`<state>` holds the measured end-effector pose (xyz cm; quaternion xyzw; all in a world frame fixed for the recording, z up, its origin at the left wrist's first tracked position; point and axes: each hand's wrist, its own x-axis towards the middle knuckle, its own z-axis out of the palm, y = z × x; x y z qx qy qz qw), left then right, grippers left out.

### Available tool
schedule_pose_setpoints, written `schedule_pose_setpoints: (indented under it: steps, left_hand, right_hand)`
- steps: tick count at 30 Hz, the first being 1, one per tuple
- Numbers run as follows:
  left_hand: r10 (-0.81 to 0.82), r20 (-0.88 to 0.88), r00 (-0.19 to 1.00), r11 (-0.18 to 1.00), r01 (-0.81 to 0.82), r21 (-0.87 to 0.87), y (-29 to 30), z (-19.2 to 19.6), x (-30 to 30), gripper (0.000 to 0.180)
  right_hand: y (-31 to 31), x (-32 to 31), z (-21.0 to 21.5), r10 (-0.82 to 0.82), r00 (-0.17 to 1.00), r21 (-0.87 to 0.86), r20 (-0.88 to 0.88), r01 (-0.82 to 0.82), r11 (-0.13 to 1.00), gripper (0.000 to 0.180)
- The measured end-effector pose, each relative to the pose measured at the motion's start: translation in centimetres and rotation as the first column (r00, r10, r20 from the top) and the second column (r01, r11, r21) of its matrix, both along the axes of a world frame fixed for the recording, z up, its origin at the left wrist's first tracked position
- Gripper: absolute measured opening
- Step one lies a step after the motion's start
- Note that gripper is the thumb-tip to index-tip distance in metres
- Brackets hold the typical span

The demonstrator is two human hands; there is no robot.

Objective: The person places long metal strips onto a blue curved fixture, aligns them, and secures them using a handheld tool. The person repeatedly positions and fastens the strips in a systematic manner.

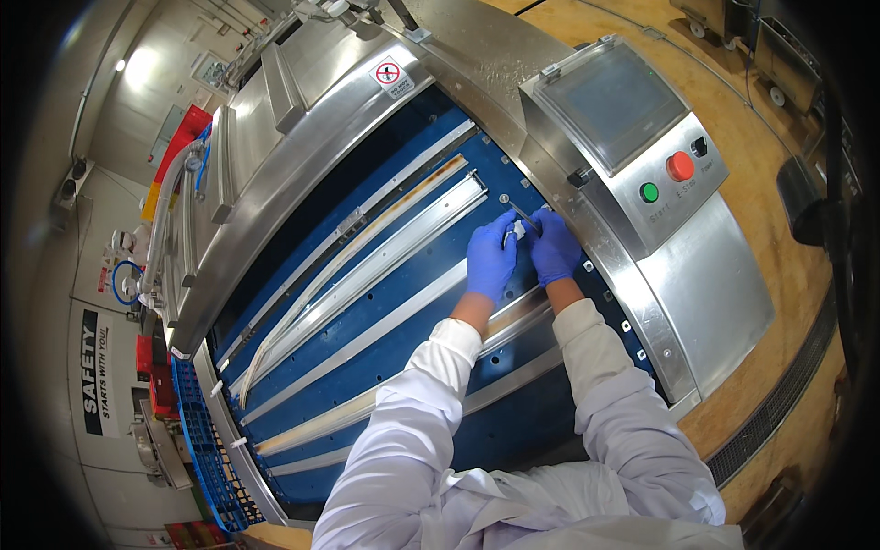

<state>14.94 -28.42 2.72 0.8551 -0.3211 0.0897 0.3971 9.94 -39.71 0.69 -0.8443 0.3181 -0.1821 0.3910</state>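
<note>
Both of my hands wear blue gloves and work close together over the right part of a blue machine bed (pixel 367 307). My right hand (pixel 555 247) is closed round a thin metal rod (pixel 522 215), which slants up and left out of the fingers to a small round piece on the bed. Beside it, my left hand (pixel 490 259) is closed with its fingertips pinched, and a small white piece (pixel 520 230) shows between the hands. What the left fingers grip is mostly hidden. Long metal sealing bars (pixel 367 266) cross the bed under and left of my hands.
A control panel (pixel 642 147) with a screen, a red button (pixel 679 166) and a green button (pixel 649 192) stands right of my hands. The machine's raised steel lid (pixel 312 119) is at the upper left. A blue plastic grid (pixel 203 449) borders the far left end.
</note>
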Motion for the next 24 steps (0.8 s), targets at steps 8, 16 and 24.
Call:
schedule_pose_setpoints:
  steps: [8,16,24]
  left_hand:
    - [-0.193,-0.012,0.981,0.969,0.192,0.154,1.4,0.6,1.8,0.026]
    - [-0.276,-0.137,0.951,0.940,0.297,0.168,1.4,2.2,3.4,0.024]
    - [-0.342,-0.005,0.940,0.916,0.334,0.222,2.1,3.0,5.5,0.016]
  right_hand:
    - [0.0,0.3,-0.4,-0.021,0.999,-0.022,0.043,0.022,1.000,0.016]
    - [-0.3,0.1,0.5,0.001,0.999,0.006,-0.048,-0.001,1.000,0.018]
    - [0.1,0.2,0.2,0.012,1.000,-0.015,0.001,-0.012,1.000,0.017]
